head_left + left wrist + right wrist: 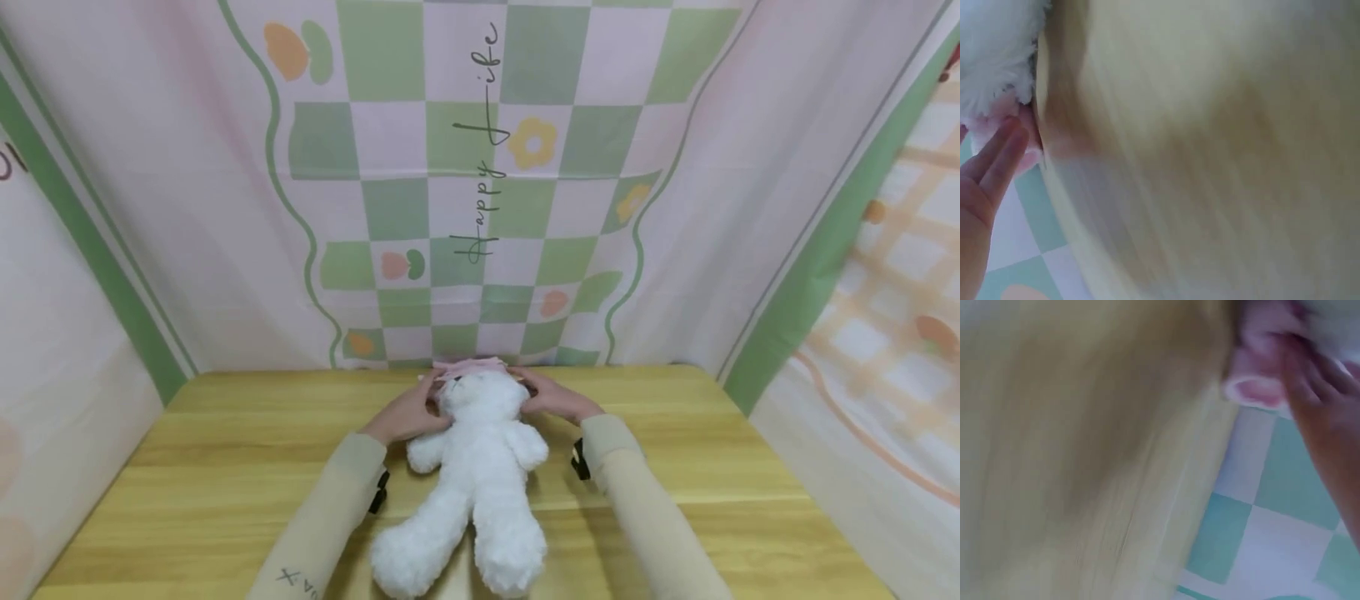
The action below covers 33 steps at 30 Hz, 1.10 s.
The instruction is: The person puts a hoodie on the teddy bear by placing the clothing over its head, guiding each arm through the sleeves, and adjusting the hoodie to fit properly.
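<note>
A fluffy white plush toy (pixel 480 467) lies on the table, head toward the far edge and legs toward me. At the top of its head is a soft pink fabric piece (pixel 471 365), like a hat; a pale-rimmed fold (pixel 1257 392) of it shows in the right wrist view. My left hand (pixel 408 414) curves round the left side of the head, fingertips on the pink fabric (pixel 1030 140) and thumb near the neck. On the other side my right hand (pixel 558 397) grips the fabric's right edge. The fur and fabric partly hide the fingertips.
The wooden table (pixel 262 467) meets a hanging cloth (pixel 390 133) with green and white checks just behind the toy's head. Pale cloth walls (pixel 67 367) stand at both sides. Dark straps (pixel 580 460) show at my wrists.
</note>
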Each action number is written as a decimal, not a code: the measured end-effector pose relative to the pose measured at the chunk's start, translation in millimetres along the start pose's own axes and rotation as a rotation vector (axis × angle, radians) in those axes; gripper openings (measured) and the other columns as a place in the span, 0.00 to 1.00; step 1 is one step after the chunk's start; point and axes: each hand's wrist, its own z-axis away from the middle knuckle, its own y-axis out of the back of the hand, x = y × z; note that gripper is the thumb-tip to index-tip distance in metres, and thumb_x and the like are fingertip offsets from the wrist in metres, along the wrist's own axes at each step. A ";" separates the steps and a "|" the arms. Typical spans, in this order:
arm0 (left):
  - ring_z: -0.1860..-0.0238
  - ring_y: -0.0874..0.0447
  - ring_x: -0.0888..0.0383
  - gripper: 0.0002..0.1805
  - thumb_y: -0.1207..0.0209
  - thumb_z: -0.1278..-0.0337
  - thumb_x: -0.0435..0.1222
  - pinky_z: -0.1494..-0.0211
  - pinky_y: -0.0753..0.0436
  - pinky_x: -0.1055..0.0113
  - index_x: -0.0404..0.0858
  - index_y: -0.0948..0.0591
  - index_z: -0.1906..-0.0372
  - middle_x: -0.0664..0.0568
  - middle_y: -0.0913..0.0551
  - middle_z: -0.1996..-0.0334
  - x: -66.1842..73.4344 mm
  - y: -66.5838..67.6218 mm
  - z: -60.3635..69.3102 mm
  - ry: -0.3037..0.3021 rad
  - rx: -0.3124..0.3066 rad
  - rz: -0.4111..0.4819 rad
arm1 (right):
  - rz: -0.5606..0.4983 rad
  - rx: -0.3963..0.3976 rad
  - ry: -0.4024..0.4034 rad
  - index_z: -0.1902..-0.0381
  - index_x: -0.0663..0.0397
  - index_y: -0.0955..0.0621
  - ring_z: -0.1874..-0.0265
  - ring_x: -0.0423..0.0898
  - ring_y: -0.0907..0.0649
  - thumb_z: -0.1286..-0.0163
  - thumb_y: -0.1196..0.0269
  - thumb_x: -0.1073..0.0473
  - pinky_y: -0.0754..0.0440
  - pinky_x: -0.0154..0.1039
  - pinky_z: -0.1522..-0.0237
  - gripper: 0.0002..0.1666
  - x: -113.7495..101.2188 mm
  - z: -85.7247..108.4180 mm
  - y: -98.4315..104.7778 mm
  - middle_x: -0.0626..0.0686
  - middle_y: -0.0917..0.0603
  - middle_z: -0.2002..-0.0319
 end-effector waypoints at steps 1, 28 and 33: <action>0.47 0.23 0.56 0.50 0.37 0.48 0.49 0.43 0.23 0.56 0.47 0.52 0.24 0.48 0.24 0.40 1.7 0.3 1.3 0.001 -0.001 -0.010 | -0.035 -0.033 -0.018 0.26 0.62 0.49 0.29 0.64 0.41 0.35 0.44 0.58 0.36 0.56 0.30 0.45 -2.0 1.7 2.3 0.67 0.44 0.27; 0.38 0.27 0.44 0.33 0.34 0.47 0.43 0.34 0.27 0.49 0.33 0.30 0.38 0.40 0.26 0.40 18.9 -18.0 -18.3 -0.076 0.136 0.053 | 0.222 0.387 0.036 0.65 0.63 0.29 0.67 0.48 0.27 0.44 0.36 0.68 0.28 0.39 0.63 0.12 -0.4 -11.9 -20.4 0.55 0.26 0.69; 0.44 0.22 0.44 0.28 0.33 0.49 0.39 0.39 0.24 0.51 0.34 0.29 0.44 0.39 0.21 0.46 24.2 -20.1 -15.9 -0.134 0.212 -0.074 | 0.311 0.507 0.122 0.78 0.57 0.36 0.75 0.44 0.35 0.47 0.35 0.71 0.36 0.34 0.70 0.19 2.7 -13.6 -28.3 0.49 0.38 0.76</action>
